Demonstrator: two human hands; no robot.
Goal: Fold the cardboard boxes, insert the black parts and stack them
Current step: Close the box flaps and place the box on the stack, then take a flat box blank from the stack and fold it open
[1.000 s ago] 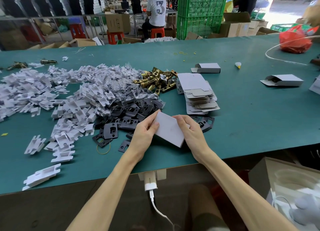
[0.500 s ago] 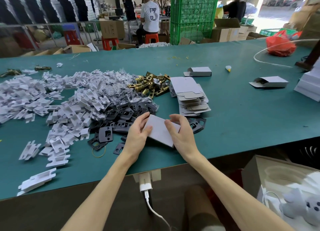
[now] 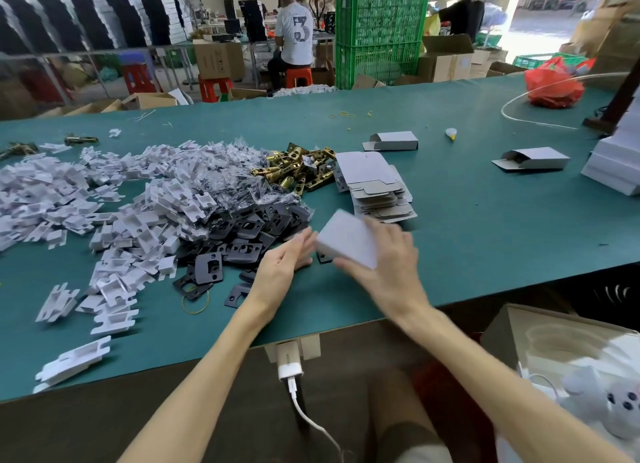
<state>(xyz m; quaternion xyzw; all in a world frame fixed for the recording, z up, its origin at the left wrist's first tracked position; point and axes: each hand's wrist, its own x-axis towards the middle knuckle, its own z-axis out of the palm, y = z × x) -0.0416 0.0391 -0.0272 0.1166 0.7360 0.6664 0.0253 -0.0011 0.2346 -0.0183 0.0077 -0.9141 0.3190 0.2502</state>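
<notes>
Working surface: green table (image 3: 485, 240), person seated at its near edge
White insert heap: plastic inserts (image 3: 114, 199) spread over the left half of the table
Black parts: dark plates (image 3: 249, 234) piled at centre, just left of the hands, some loose toward the near edge
Flat blanks: stack of unfolded cartons (image 3: 375, 188) just behind the hands, beside brass latches (image 3: 298, 171)
Done boxes: white stack (image 3: 614, 164) at the right edge; two loose boxes (image 3: 393, 141) (image 3: 533, 158) toward the far side
Box in hand: closed white box (image 3: 348, 239) held above the table, blurred
Right hand (image 3: 384, 265): fingers wrapped over the box's right side, gripping it
Left hand (image 3: 284, 265): palm up, fingers loosely spread, fingertips at the box's left end; holds nothing that I can see
Step, as judged: box folded and shut, stacking stage
Next move calls for: carrying it right to the stack, setting it square, then picking a fresh blank
</notes>
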